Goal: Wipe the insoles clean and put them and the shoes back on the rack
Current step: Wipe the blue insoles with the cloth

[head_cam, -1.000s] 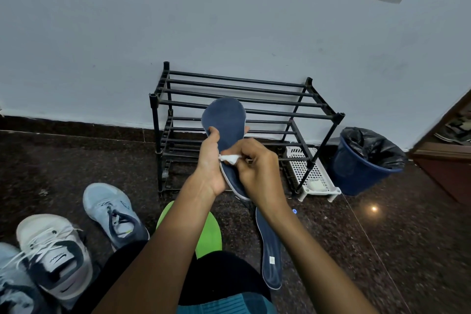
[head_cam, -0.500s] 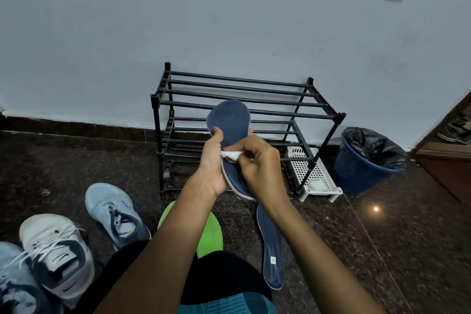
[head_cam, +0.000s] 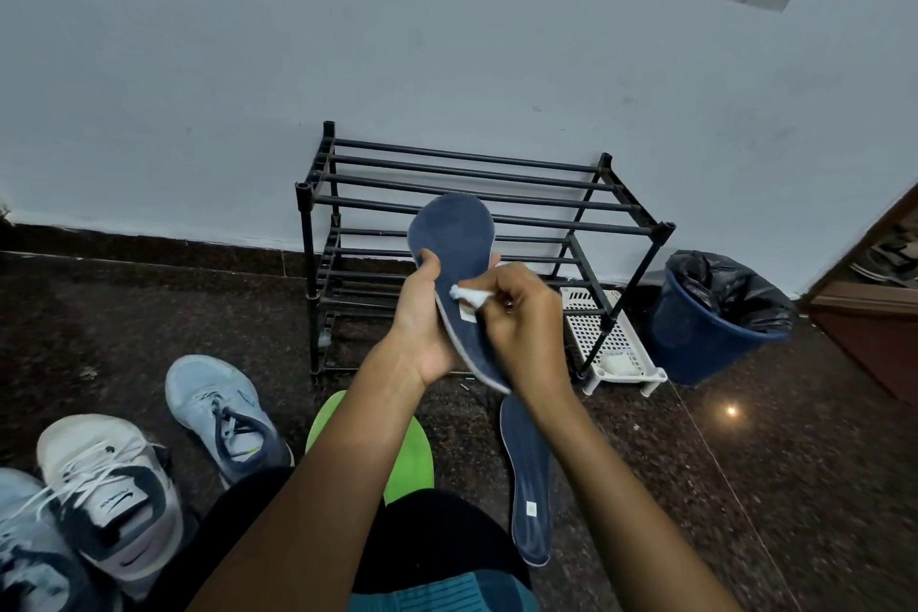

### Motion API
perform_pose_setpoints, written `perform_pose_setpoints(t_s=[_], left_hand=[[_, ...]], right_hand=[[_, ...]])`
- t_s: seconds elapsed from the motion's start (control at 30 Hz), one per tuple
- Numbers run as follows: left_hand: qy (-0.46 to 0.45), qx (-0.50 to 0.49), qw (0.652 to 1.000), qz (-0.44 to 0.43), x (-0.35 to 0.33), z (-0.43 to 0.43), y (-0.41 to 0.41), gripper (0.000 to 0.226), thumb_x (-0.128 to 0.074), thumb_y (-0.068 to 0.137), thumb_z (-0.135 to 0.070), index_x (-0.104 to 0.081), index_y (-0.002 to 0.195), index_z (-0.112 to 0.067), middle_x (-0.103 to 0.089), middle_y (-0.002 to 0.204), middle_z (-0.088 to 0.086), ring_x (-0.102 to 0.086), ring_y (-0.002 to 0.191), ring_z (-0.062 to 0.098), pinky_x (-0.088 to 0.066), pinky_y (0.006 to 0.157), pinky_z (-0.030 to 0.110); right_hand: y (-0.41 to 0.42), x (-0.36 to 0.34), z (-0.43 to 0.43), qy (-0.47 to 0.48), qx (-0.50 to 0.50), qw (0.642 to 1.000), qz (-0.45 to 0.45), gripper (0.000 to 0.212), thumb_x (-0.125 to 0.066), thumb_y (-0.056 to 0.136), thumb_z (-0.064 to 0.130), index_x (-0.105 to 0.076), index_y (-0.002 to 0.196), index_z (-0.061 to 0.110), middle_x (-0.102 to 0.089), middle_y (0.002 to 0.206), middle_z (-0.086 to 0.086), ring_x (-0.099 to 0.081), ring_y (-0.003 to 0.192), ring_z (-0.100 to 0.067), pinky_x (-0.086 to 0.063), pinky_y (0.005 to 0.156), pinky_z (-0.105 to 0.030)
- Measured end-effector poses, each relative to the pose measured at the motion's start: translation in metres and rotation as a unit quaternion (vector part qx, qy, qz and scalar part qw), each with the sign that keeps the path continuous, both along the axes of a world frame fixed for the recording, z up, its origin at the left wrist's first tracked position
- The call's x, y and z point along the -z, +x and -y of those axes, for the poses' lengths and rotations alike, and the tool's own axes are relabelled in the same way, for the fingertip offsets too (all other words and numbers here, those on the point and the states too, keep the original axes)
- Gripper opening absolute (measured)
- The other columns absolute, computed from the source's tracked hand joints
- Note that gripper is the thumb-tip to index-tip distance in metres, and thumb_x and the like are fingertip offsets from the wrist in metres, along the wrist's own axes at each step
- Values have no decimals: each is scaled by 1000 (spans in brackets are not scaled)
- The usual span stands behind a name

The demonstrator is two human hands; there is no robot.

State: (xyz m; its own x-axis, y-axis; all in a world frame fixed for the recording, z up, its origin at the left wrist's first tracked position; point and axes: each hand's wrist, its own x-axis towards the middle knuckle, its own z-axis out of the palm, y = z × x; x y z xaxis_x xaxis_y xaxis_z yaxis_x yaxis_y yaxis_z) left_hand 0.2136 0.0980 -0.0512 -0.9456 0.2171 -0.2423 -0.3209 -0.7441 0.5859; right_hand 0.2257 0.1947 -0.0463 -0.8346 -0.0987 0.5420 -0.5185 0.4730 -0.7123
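A pale wall [head_cam: 248, 65] met a dark speckled floor [head_cam: 795, 487], which lay open to the right as far as a wooden door edge. A black barred rack [head_cam: 472, 174] stood against the wall, its front rail just beyond the hands. Right of it sat a blue bin [head_cam: 705, 333], with a white slotted tray [head_cam: 596, 333] between them. A white shoe [head_cam: 109, 487] and a light blue shoe [head_cam: 218, 408] crowded the lower left, well apart from the rack. A green insole [head_cam: 412, 457] and a floor insole [head_cam: 529, 477] lay near the knees. The left hand [head_cam: 422, 323] gripped the held insole [head_cam: 454, 234] by its edge, toe upward before the rack. The right hand [head_cam: 526, 318] pinched a small white wipe [head_cam: 469, 296] against its middle.
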Motion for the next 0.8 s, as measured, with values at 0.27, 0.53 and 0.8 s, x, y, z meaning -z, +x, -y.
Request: perform_pose_setpoints(t_s=[0.27,0.53,0.8], left_hand=[[27,-11,999,-19,4,13,-7,69,-15,95,-59,-57,108,-5,-45,64,0,-41,49,11,-40,48,18],[47,24,998,-39,4,6,-4,70,-15,94,-61,-57,112,-8,-44,70,-1,-40,59,12,-35,60,24],[96,-7,994,-60,1,11,-1,69,-13,97,-57,-56,115,-7,-43,70,-1,-43,64,13,-38,72,25]], right_hand=[[34,13,1,1,-73,997,8,30,-53,67,-14,-71,79,8,-64,80,1,-58,81,-7,-42,70,-10],[21,13,1,-15,-10,1000,-2,31,-59,71,-17,-70,78,11,-62,83,1,-60,85,-12,-46,75,-21],[23,10,5,-13,-12,1000,0,29,-53,71,-13,-70,80,8,-62,83,1,-58,83,-7,-41,73,-8]])
